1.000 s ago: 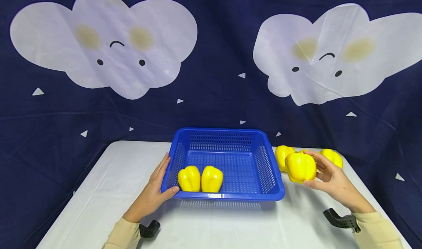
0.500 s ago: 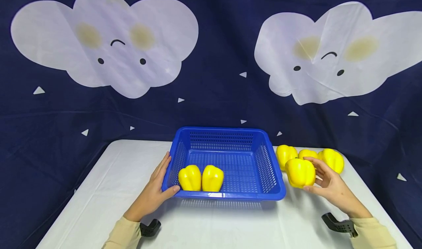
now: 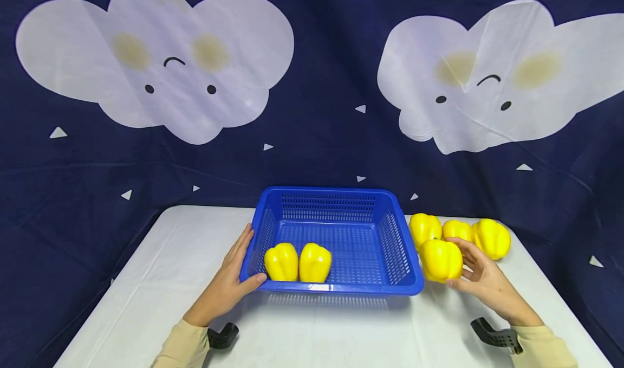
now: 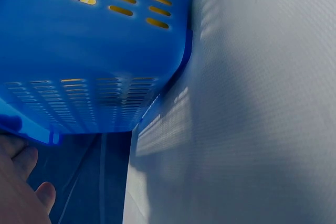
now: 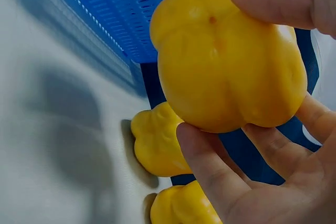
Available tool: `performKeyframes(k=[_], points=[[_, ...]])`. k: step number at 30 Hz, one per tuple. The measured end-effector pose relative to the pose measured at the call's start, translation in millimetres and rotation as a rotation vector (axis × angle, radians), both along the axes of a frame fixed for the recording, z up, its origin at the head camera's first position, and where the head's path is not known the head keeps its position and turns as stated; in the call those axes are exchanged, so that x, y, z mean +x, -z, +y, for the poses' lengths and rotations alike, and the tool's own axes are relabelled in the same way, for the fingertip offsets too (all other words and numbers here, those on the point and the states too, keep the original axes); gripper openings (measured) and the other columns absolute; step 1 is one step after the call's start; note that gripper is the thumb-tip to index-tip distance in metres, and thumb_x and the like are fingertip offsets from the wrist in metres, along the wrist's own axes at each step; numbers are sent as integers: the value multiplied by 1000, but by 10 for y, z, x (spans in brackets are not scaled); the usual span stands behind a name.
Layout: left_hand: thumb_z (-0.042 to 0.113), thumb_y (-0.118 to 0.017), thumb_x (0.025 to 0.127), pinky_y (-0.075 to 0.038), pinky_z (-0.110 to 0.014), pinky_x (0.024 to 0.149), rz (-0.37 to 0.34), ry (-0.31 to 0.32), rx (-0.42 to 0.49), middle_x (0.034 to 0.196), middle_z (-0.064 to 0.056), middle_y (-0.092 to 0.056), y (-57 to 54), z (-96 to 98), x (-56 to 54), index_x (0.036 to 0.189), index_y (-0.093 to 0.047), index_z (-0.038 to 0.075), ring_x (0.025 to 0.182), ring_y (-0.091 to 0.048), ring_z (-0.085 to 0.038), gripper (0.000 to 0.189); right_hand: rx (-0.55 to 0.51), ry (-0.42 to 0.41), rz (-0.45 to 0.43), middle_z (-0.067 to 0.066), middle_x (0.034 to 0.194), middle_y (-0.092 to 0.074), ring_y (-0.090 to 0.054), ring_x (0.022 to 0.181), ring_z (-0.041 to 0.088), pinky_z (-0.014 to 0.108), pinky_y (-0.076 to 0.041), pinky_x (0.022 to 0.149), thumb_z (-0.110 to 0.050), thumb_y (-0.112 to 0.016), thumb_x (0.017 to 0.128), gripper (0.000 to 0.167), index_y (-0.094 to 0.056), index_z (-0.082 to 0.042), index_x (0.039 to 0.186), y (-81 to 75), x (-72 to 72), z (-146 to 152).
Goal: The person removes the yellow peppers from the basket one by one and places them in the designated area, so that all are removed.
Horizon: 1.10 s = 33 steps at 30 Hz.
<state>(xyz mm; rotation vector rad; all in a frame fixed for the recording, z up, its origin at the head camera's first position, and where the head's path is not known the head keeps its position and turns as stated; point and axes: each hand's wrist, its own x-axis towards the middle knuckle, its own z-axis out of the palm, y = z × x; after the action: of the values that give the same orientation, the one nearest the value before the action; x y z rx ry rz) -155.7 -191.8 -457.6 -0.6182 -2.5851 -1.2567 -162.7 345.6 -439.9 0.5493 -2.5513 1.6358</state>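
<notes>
**Yellow Pepper Hangs Beside Blue Basket in Fingertip Hold**

A person's right hand point(image 3: 485, 282) pinches a glossy, rounded yellow bell pepper point(image 3: 441, 260) above a white-covered counter point(image 3: 341, 335), just beside the right wall of a rectangular blue perforated plastic basket point(image 3: 370, 290). The pepper's smooth skin and the light hold, mostly thumb and fingertips, look the likeliest source of trouble: it could slip and roll. Carried leftward too low, it might strike the rim and jog the basket; a backward swing might scatter the three yellow peppers point(image 3: 456, 231) standing behind it.

The hands are well apart. The right reaches forward, its thumb on the pepper's near side and its fingers bent round the far right. The left hand point(image 3: 221, 289) lies along the basket's left side, fingers extended by the outer wall, thumb on the rim's near corner. Inside that corner sit two yellow peppers point(image 3: 281, 262), side by side.
</notes>
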Motion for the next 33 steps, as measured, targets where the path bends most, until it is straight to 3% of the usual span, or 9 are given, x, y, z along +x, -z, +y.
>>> performKeyframes(k=[9,26,33], points=[[24,-70,92,-17,-73,111,4,-2,-1,169,-8,-6,8,-4,-1,162,-15,8,152,-11,-39,90,20,10,-25,-13,133,-49,-51,117,-6,11,-46,91,7,-78,80,84,-32,3,149,98,-16,16],[28,-70,92,-17,-74,110,6,-5,-9,168,-13,-7,9,-3,-1,162,-15,9,152,-11,-40,90,78,46,-117,-7,138,-45,-48,115,-13,14,-47,90,-3,-83,78,85,-36,-1,149,234,-35,21],[28,-70,93,-16,-74,111,-4,-8,-8,169,-7,-6,8,-2,2,162,-15,10,152,-10,-38,90,124,58,-132,13,145,-43,-43,117,-14,10,-41,91,-6,-84,76,87,-37,-2,149,278,-55,36]])
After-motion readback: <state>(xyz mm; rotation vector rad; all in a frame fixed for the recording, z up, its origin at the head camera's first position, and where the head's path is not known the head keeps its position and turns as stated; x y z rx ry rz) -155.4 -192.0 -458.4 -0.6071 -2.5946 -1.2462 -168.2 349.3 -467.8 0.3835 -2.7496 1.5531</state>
